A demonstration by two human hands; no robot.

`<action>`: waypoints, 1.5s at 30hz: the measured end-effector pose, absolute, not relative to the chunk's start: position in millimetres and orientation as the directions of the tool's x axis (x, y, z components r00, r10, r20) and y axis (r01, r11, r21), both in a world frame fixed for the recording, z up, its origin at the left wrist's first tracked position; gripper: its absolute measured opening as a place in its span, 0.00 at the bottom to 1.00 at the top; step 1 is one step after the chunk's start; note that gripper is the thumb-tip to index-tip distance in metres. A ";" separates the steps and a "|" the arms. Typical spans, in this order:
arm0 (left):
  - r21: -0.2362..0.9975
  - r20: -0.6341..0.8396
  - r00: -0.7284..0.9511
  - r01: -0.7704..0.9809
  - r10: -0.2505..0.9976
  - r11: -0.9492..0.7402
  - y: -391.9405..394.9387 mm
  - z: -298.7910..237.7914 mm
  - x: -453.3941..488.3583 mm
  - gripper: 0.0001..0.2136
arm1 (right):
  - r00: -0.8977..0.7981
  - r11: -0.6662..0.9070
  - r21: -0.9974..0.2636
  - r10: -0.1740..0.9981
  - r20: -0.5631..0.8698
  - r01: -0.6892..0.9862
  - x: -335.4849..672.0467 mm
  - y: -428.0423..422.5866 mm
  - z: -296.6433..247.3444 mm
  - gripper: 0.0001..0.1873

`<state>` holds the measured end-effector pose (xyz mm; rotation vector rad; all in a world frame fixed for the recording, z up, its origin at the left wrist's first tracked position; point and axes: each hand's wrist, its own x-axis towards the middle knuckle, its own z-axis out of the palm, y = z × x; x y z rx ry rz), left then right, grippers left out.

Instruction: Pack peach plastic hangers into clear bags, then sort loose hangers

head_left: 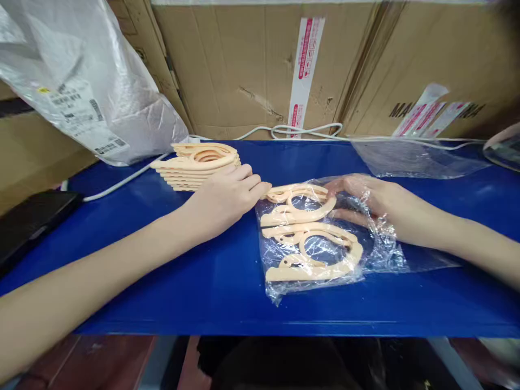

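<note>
My left hand (pixel 227 199) rests knuckles-up on the blue table (pixel 195 281), fingers curled together, their tips touching the end of a peach plastic hanger (pixel 298 193) at the mouth of a clear plastic bag (pixel 320 238). Two or three such folding hangers lie inside this bag. My right hand (pixel 376 201) reaches into the bag from the right, under the film, fingers stretched along the plastic beside the hangers. Behind my left hand sits a stack of peach hangers (pixel 197 164).
Cardboard boxes (pixel 260 65) wall off the back. A grey poly mailer bag (pixel 81 81) leans at the back left. A white cable (pixel 304 131) runs along the rear edge. Spare clear bags (pixel 410 157) lie at the back right. A dark flat object (pixel 28 222) sits far left.
</note>
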<state>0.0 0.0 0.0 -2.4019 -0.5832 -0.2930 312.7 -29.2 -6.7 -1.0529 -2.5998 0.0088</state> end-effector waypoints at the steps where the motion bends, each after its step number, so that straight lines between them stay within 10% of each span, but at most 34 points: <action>1: -0.538 0.343 0.877 0.477 0.336 -0.695 0.5 0.2 -0.5 0.14 | -0.672 0.728 -0.128 0.675 0.304 0.673 312.3 -28.0 -7.0 0.15; 45: -0.492 0.326 0.863 0.504 0.387 -0.709 5.7 -2.7 -3.3 0.15 | -0.571 0.665 -0.406 0.746 0.342 0.627 312.5 -17.1 -12.8 0.14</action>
